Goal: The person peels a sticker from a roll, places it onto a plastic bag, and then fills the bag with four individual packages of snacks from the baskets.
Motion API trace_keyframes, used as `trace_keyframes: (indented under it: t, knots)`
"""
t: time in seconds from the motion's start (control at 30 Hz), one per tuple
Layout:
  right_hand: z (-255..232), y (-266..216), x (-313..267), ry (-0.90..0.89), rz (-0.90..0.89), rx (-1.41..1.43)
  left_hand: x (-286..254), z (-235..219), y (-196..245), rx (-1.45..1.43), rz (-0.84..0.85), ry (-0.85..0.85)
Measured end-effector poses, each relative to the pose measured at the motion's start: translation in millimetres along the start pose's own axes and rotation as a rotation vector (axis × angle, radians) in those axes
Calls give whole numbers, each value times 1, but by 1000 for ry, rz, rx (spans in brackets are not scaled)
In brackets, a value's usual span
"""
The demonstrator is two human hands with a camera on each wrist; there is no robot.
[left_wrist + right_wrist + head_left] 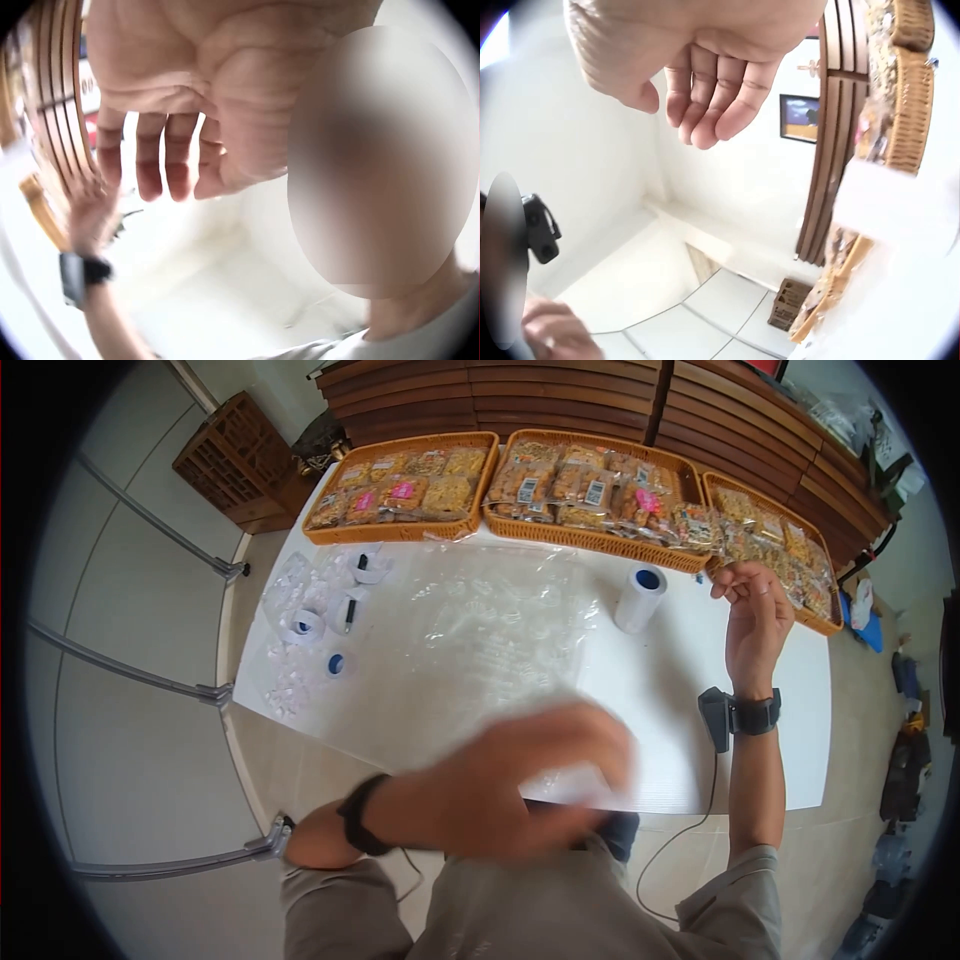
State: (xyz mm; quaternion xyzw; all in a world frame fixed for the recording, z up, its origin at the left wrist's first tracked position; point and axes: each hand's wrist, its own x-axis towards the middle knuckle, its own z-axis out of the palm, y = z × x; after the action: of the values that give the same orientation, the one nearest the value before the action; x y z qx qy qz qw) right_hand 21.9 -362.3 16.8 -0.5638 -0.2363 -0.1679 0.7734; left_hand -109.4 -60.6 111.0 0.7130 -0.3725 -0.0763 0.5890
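left grip [530,770]: relaxed and unloaded as far as i can see. the wrist view has its fingers hanging loose with gaps between them; overhead it is blurred, and i cannot identify the pale patch by its fingertips. right grip [755,615]: fingers softly curled, a narrow hollow with nothing in it, raised beside the low orange woven basket [822,622] on my right.

next out: clear crinkled plastic sheeting [490,610] lies over the middle of the white flat surface [690,745], beyond my left grip. a thick white roll with a dark blue core [638,608] stands between the sheeting and my right grip.

risks, my judgement: the sheeting looks thin, so static or a trailing wrist could make it cling or bunch. an inward sweep of my right forearm could topple the roll. the thin black cable [680,835] below my right wrist could snag on the near edge and tug me short.

farther: a small white ring-shaped roll [302,627] at left; clear packets of mixed snacks [575,482] crowd the wide orange woven basket [600,541] at the back. a careless reach could tip packets out.
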Motion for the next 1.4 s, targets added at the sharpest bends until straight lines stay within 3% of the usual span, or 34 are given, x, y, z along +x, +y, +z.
trace_keyframes:
  t: [0.07, 0.1, 0.13, 0.27, 0.37, 0.47, 0.67, 0.8, 1.1, 1.4]
  knots:
    - [-11, 11, -2, 69, 76, -148, -7, -27, -37, 647, -36, 140]
    - [-16, 17, -1, 101, 111, -217, -13, -40, -53, 788, -89, 142]
    - [-27, 23, -4, -28, 210, -253, -21, -53, -72, 868, -134, 103]
    - [-7, 38, -10, -250, 450, -363, -48, -87, -108, 1083, -335, -181]
    - [2, 50, -12, -315, 552, -374, -55, -100, -119, 1092, -427, -332]
    - [10, 54, -12, -358, 578, -384, -58, -104, -129, 1066, -491, -377]
    - [6, 56, -11, -357, 616, -472, -68, -104, -159, 1138, -444, -386]
    - [-3, 55, -13, -295, 670, -386, -68, -105, -162, 1109, -466, -391]
    - [-13, 62, -22, -173, 567, -196, -63, -105, -159, 1059, -558, -431]
    - [-15, 64, -19, -255, 599, -250, -56, -102, -154, 1046, -633, -427]
